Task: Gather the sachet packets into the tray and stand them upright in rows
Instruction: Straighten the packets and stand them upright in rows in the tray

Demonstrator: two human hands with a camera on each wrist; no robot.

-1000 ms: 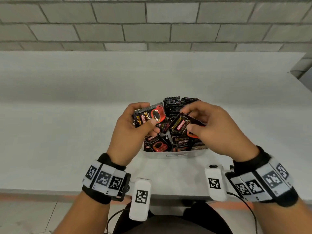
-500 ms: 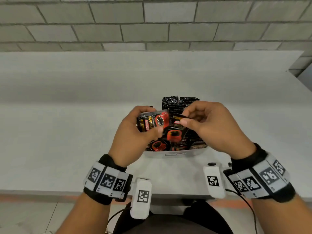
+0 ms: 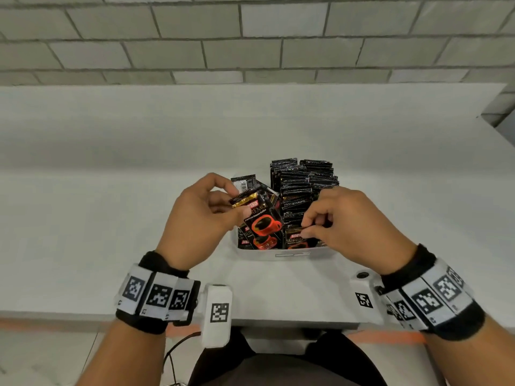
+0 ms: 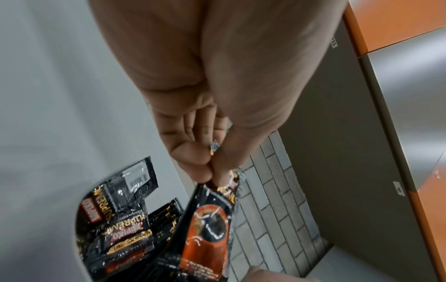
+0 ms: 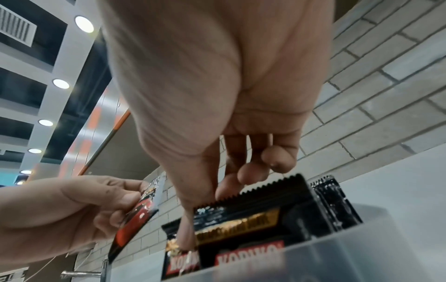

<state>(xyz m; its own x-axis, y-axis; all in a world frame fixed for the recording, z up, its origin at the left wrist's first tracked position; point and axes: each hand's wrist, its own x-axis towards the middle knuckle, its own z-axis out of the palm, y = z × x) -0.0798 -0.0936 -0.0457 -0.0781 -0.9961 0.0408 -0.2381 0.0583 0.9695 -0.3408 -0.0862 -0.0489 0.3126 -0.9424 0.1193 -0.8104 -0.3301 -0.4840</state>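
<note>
The left hand is pinching a sachet by its top corner, long axis hanging over the tray (near-left part, loose packets below). The right hand is pinching another sachet inside the tray.

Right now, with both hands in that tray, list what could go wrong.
1. The left hand pinches its packet only by a top corner, so it may slip or swing into the loose packets below.
2. The right hand is pinching a packet right beside the upright rows; pulling it could tip them.
3. The tray looks packed, so pushing more in may crumple packets.
</note>
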